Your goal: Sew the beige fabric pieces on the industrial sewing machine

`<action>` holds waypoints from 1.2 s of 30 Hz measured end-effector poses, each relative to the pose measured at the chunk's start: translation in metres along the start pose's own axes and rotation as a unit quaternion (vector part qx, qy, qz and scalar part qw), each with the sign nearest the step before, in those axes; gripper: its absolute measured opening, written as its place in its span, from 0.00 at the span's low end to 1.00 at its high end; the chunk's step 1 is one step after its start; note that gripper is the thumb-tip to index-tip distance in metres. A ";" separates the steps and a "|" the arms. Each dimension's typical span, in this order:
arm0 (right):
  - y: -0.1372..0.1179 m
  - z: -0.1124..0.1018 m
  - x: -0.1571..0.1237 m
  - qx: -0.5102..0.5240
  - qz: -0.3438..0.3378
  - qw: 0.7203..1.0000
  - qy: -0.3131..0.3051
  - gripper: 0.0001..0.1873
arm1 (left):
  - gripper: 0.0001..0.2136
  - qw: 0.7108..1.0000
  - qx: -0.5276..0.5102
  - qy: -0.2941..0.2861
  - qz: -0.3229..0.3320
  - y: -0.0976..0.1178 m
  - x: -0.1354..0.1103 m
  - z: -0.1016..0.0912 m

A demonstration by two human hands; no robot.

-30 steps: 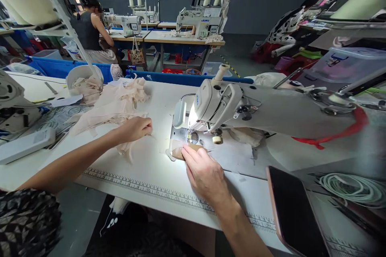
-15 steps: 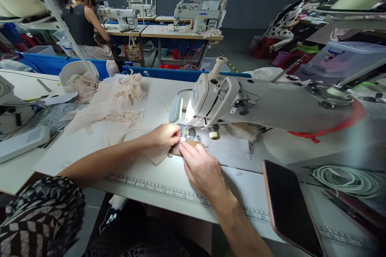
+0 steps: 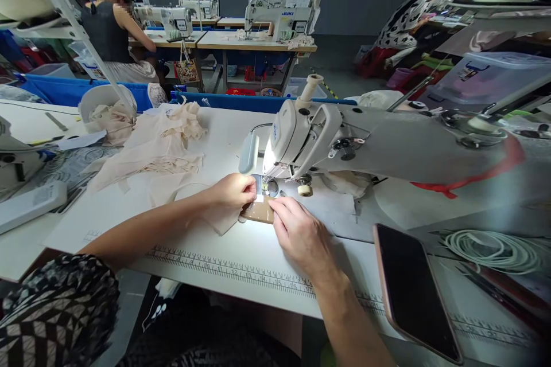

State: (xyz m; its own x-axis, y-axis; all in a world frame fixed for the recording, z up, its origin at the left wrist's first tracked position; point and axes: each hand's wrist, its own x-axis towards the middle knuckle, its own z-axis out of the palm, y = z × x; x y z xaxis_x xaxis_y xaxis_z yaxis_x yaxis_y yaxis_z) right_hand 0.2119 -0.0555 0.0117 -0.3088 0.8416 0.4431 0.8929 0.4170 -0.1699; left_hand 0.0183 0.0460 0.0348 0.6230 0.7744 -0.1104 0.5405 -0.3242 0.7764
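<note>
My left hand [image 3: 237,190] is closed in a pinch at the front left of the sewing machine's needle area [image 3: 270,186], on thin beige fabric [image 3: 219,221] that hangs out below the wrist. The exact grip is hidden by the fingers. My right hand [image 3: 303,236] rests with bent, slightly parted fingers on the right end of a shiny brown plate [image 3: 258,211] in front of the needle. A small white piece [image 3: 260,198] shows between the two hands. The white sewing machine [image 3: 316,135] stands just behind them, its lamp lighting the spot.
Beige fabric pieces [image 3: 159,146] are heaped to the left, beside a white bin [image 3: 92,106] holding more cloth. A phone [image 3: 417,292] lies at the right, near coiled pale cord [image 3: 493,251]. A printed ruler [image 3: 232,272] runs along the front edge. Another person [image 3: 114,28] sits beyond.
My right hand has shifted right, away from my left fingers, uncovering more of the brown plate and the white piece. My left hand stays nearly in place.
</note>
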 end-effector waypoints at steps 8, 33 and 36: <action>-0.005 0.004 0.002 -0.053 -0.004 0.998 -0.027 0.21 | 0.05 1.000 -0.021 -0.015 -0.004 -0.001 -0.001 0.000; -0.006 0.005 0.004 -0.091 -0.018 0.995 -0.043 0.21 | 0.14 0.862 0.422 0.070 0.271 -0.016 -0.039 0.037; 0.002 0.005 0.003 -0.079 0.026 0.996 -0.025 0.23 | 0.15 0.862 0.428 0.080 0.260 -0.017 -0.032 0.039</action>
State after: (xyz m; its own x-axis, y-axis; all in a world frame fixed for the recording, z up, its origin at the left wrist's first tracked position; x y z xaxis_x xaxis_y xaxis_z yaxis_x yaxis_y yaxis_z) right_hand 0.2109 -0.0504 0.0088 -0.2733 0.8779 0.3931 0.9472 0.3170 -0.0494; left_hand 0.0112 0.0050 0.0011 0.8581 0.4458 0.2550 0.4732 -0.8792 -0.0556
